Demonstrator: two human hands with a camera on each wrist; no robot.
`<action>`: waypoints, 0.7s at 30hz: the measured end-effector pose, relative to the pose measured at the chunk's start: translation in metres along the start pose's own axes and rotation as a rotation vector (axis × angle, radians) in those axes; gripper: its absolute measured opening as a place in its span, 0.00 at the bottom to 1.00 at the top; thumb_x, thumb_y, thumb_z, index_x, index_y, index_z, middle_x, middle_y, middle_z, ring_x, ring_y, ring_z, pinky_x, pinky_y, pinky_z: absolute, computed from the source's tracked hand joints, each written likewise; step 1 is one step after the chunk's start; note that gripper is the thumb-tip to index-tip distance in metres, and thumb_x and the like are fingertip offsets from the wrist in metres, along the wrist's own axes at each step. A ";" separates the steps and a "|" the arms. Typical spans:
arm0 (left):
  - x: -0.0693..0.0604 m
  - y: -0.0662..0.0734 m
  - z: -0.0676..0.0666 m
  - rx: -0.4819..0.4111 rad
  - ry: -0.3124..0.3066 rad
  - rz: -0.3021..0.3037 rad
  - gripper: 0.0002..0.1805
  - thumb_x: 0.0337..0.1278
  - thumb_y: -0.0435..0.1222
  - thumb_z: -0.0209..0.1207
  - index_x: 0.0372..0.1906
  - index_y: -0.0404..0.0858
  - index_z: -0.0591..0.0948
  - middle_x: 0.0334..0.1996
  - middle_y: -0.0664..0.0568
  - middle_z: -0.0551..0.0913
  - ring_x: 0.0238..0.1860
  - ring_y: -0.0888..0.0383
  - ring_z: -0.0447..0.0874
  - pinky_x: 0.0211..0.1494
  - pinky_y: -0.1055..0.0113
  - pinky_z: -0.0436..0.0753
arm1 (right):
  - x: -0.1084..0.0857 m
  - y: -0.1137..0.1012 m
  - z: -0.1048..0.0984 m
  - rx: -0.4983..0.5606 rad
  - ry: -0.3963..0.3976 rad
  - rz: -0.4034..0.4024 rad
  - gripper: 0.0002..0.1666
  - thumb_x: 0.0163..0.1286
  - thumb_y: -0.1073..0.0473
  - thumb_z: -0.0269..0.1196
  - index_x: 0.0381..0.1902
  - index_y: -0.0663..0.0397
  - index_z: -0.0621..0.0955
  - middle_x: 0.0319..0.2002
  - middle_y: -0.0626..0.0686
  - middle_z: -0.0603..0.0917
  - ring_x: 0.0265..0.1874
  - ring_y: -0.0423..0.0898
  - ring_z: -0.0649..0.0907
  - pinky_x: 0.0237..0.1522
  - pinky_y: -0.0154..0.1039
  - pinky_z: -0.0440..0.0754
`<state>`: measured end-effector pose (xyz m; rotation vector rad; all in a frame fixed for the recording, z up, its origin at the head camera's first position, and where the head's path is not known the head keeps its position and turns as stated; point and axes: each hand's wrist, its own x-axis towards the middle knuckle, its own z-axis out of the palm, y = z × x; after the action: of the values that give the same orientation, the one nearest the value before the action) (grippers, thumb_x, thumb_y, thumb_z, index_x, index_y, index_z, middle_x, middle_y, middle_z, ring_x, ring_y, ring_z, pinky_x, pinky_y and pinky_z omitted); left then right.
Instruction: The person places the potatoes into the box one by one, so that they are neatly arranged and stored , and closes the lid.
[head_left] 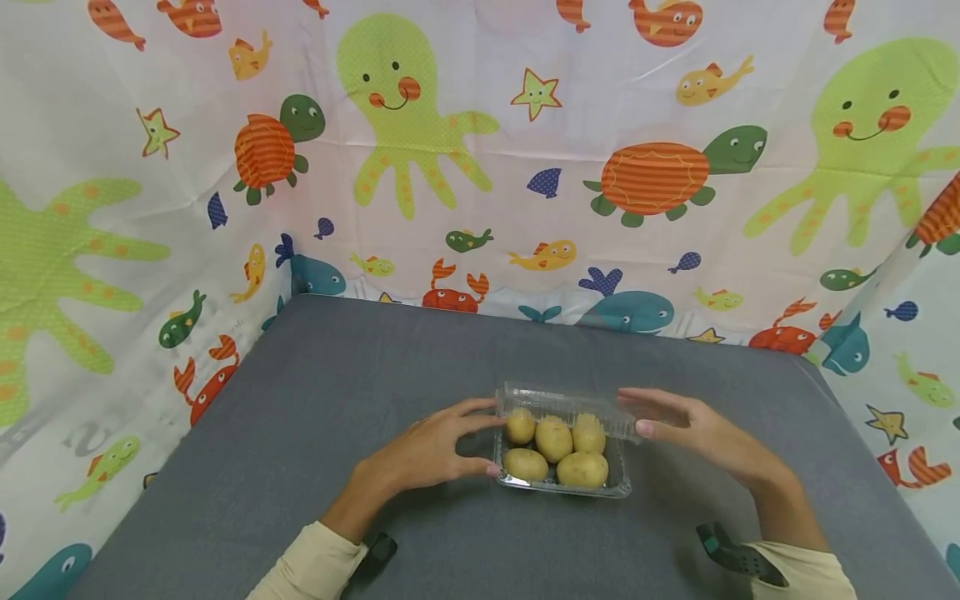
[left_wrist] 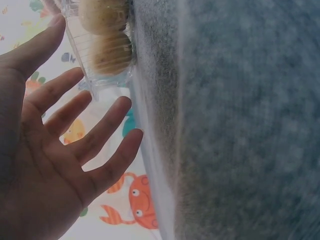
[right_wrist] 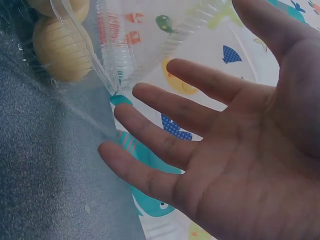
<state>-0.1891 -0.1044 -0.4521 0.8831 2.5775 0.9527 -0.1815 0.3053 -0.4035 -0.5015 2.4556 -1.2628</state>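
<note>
Several yellow potatoes (head_left: 553, 439) lie in a clear plastic clamshell container (head_left: 618, 482). Its hinged lid (head_left: 558, 402) stands raised and tilted along the far side. At the container's left side is my left hand (head_left: 420, 454), fingers spread and the thumb tip at the near left corner. My right hand (head_left: 708, 433) is by the lid's right end, its thumb close to the lid's edge. Both wrist views show the fingers extended and apart; whether the right fingertips touch the lid I cannot tell. Potatoes (left_wrist: 111, 52) also show through the container wall in the left wrist view.
The container stands on a grey cloth-covered table (head_left: 420, 358). A white curtain (head_left: 480, 242) printed with sea animals surrounds the table at the back and both sides. Dark straps (head_left: 738, 558) sit at my wrists by the cream sleeves.
</note>
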 end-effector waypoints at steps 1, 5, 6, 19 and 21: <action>0.000 0.000 -0.001 -0.004 0.002 -0.004 0.39 0.63 0.64 0.67 0.77 0.60 0.74 0.82 0.66 0.61 0.80 0.51 0.63 0.74 0.37 0.72 | 0.000 0.000 0.000 0.011 -0.014 -0.002 0.31 0.82 0.51 0.58 0.79 0.46 0.71 0.76 0.57 0.74 0.75 0.68 0.71 0.64 0.67 0.78; -0.001 -0.001 -0.003 0.010 0.034 -0.028 0.39 0.63 0.64 0.67 0.77 0.59 0.74 0.81 0.65 0.64 0.80 0.52 0.64 0.75 0.36 0.70 | -0.001 -0.001 0.000 0.030 -0.052 -0.009 0.34 0.81 0.53 0.60 0.80 0.47 0.69 0.78 0.60 0.70 0.74 0.72 0.69 0.61 0.67 0.79; -0.001 -0.001 -0.003 0.021 0.046 -0.038 0.39 0.64 0.63 0.67 0.77 0.58 0.75 0.80 0.65 0.66 0.80 0.52 0.65 0.75 0.36 0.70 | -0.001 -0.001 0.000 0.026 -0.056 -0.004 0.34 0.80 0.53 0.61 0.81 0.47 0.69 0.79 0.61 0.70 0.74 0.73 0.69 0.61 0.67 0.79; -0.001 0.001 -0.006 -0.026 0.187 -0.037 0.31 0.81 0.61 0.48 0.79 0.55 0.72 0.73 0.56 0.78 0.69 0.53 0.80 0.70 0.44 0.78 | 0.001 -0.001 0.003 0.001 -0.105 0.017 0.43 0.75 0.53 0.66 0.82 0.53 0.65 0.80 0.66 0.65 0.74 0.74 0.68 0.60 0.77 0.74; 0.000 0.002 -0.007 -0.085 0.170 -0.025 0.34 0.80 0.64 0.47 0.80 0.56 0.70 0.73 0.57 0.78 0.67 0.53 0.82 0.68 0.45 0.80 | 0.001 -0.001 0.004 0.007 -0.110 0.021 0.43 0.75 0.53 0.67 0.82 0.52 0.65 0.80 0.66 0.64 0.74 0.75 0.68 0.60 0.76 0.75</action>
<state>-0.1912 -0.1063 -0.4456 0.7763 2.6569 1.1677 -0.1806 0.3018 -0.4053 -0.5280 2.3590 -1.2018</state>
